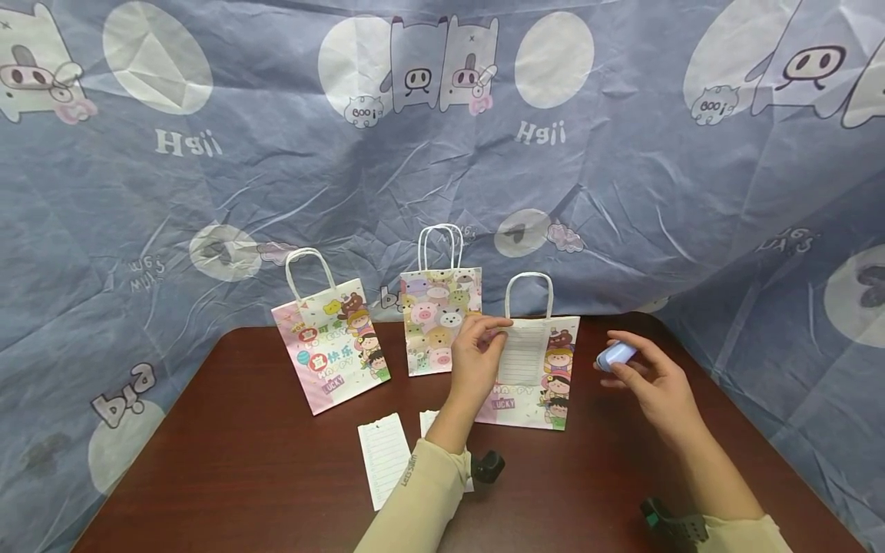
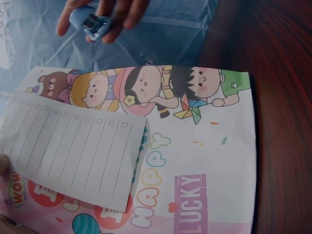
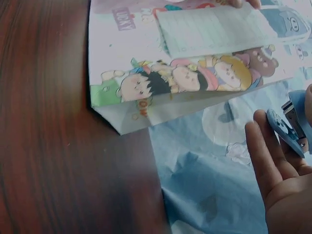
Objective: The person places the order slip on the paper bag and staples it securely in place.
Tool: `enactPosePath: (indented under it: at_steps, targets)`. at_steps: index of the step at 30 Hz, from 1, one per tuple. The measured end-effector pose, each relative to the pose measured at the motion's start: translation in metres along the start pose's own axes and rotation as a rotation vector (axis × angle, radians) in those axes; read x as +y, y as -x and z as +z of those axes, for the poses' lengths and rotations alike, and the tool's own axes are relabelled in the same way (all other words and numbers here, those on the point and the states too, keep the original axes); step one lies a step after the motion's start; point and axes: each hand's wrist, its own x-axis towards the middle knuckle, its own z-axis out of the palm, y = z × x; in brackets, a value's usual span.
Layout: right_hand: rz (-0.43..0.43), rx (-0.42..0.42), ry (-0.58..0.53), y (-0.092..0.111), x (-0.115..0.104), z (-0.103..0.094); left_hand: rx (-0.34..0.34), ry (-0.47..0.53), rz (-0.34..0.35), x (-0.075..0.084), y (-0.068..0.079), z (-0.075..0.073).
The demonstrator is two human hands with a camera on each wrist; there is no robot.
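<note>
My left hand [image 1: 477, 353] pinches a lined paper slip [image 2: 73, 151] near its top edge. The slip, printed with a row of small checkboxes, lies against the front of a paper gift bag [image 1: 532, 411] with cartoon children and the word LUCKY. To the right of that bag my right hand [image 1: 653, 384] holds a small blue stapler [image 1: 615, 355] between thumb and fingers. In the right wrist view the stapler [image 3: 287, 126] has its jaws apart, with nothing between them. The bag's white handle [image 1: 528, 284] rises above the slip.
A matching gift bag [image 1: 332, 346] stands tilted at the left, and an animal-print bag [image 1: 439, 319] stands at the back middle. On the dark wooden table [image 1: 242, 461] lie a lined slip [image 1: 386, 457] and another slip [image 1: 427, 421] partly under the left forearm. A blue printed cloth [image 1: 276, 177] hangs behind.
</note>
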Motion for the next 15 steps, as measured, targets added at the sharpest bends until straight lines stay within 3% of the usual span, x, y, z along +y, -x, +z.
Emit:
enactPosePath:
  at_steps: [6,15]
  targets:
    - [-0.025,-0.043,-0.12,-0.008,-0.011,0.005,0.007,-0.002,-0.005,0.001,-0.001,0.001]
    - [-0.032,-0.065,-0.035,-0.015,-0.023,0.01,-0.006,-0.013,-0.003,0.002,0.0,-0.001]
